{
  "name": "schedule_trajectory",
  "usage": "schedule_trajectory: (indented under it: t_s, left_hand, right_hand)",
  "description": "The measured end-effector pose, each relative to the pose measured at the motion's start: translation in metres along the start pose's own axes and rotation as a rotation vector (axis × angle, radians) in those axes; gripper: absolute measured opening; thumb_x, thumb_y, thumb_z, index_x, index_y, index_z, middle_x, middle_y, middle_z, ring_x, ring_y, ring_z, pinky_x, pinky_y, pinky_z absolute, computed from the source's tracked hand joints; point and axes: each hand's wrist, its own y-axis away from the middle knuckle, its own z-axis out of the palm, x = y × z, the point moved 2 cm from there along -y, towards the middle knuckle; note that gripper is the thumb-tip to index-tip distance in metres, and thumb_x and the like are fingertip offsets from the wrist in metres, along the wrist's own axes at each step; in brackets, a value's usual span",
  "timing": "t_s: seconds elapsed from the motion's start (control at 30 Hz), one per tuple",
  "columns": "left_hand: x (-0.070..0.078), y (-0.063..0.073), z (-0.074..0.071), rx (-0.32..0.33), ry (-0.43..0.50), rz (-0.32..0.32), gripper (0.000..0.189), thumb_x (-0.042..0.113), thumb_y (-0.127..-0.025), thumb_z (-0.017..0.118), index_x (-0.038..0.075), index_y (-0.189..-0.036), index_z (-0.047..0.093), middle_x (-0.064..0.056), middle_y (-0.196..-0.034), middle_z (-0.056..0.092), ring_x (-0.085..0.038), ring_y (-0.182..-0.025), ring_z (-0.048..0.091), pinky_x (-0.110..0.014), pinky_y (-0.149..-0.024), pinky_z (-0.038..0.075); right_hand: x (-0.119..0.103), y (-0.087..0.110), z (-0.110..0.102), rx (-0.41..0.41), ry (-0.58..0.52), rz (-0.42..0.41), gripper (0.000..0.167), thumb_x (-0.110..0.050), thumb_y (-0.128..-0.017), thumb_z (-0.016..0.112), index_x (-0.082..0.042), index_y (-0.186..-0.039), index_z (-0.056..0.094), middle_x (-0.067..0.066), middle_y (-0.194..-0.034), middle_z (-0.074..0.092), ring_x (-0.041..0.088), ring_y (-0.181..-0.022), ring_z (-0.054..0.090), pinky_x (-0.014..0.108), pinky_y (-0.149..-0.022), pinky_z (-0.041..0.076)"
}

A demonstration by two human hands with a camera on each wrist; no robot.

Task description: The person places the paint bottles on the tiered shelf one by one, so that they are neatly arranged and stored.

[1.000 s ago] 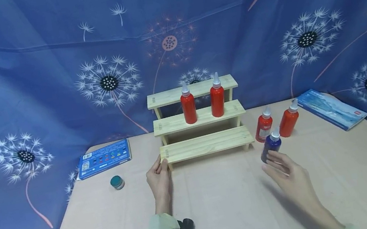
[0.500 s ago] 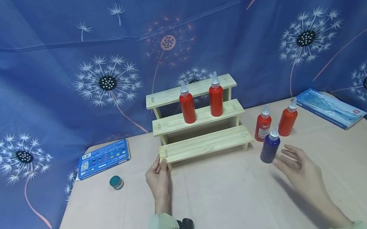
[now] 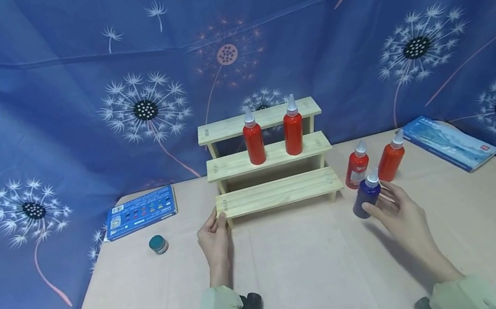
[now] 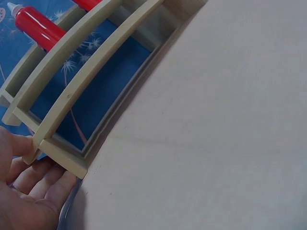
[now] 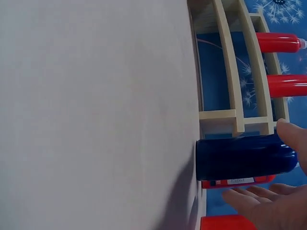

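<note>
A three-step wooden display stand [image 3: 279, 193] stands mid-table. My left hand [image 3: 215, 243] grips the left end of its lowest step, thumb on top and fingers against the leg, as the left wrist view shows. Two red squeeze bottles [image 3: 254, 143] with pointed silver caps stand on the middle step. Right of the stand, a dark blue squeeze bottle [image 3: 366, 197] stands on the table. My right hand [image 3: 404, 218] is around it, thumb on one side and fingers on the other. In the right wrist view a gap shows between those fingers [image 5: 249, 199] and the bottle.
Two more red bottles [image 3: 390, 159] stand just behind the blue one. A light blue book [image 3: 450, 142] lies at the back right, and a blue box [image 3: 140, 213] at the back left. A small green-lidded jar [image 3: 158, 244] stands left of the stand.
My right hand first drew back to the right from the blue bottle, then came in again around it. The left hand stays on the stand. The bottles keep their places.
</note>
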Motion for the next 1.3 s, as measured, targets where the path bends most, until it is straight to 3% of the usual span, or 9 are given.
schedule_trajectory:
  t_s: [0.23,0.57,0.73,1.0,1.3]
  left_hand:
    - [0.002,0.0,0.001,0.01,-0.011,0.005,0.037,0.014,-0.096,0.061,0.007,-0.132,0.058,-0.018,-0.126,0.062,-0.027,-0.114,0.063,-0.023,-0.085,0.057]
    - [0.001,0.001,0.001,0.013,-0.014,0.015,0.036,0.013,-0.096,0.06,0.006,-0.132,0.059,-0.019,-0.124,0.063,-0.028,-0.112,0.064,-0.024,-0.084,0.058]
    - [0.001,0.001,0.002,0.022,-0.026,0.01,0.036,0.014,-0.096,0.062,0.007,-0.131,0.06,-0.018,-0.12,0.066,-0.028,-0.109,0.066,-0.026,-0.083,0.059]
    - [0.001,-0.001,0.001,0.029,-0.039,0.02,0.036,0.014,-0.096,0.062,0.006,-0.13,0.06,-0.018,-0.119,0.066,-0.028,-0.109,0.066,-0.029,-0.085,0.059]
    - [0.0,-0.002,0.0,0.028,-0.03,0.0,0.036,0.015,-0.095,0.062,0.008,-0.131,0.06,-0.017,-0.121,0.065,-0.028,-0.111,0.065,-0.028,-0.086,0.058]
  right_hand:
    - [-0.001,-0.015,0.005,-0.014,0.033,0.007,0.09,-0.043,-0.09,0.068,-0.003,-0.154,0.018,0.031,-0.151,0.033,0.049,-0.132,0.041,0.054,-0.103,0.043]
    - [-0.009,-0.02,0.006,-0.013,0.076,-0.011,0.069,-0.023,-0.092,0.07,0.003,-0.146,0.037,0.032,-0.141,0.046,0.049,-0.126,0.048,0.055,-0.101,0.046]
    - [-0.016,-0.018,0.003,0.011,0.079,-0.052,0.065,-0.025,-0.091,0.071,0.003,-0.142,0.042,0.03,-0.138,0.051,0.047,-0.123,0.052,0.051,-0.099,0.046]
    - [-0.041,-0.018,0.003,0.045,0.059,-0.148,0.067,-0.035,-0.089,0.072,0.002,-0.139,0.047,0.029,-0.133,0.055,0.047,-0.12,0.055,0.056,-0.099,0.048]
    - [-0.063,-0.025,0.012,0.04,0.03,-0.212,0.059,-0.033,-0.089,0.072,0.0,-0.134,0.053,0.026,-0.127,0.061,0.043,-0.115,0.06,0.051,-0.095,0.052]
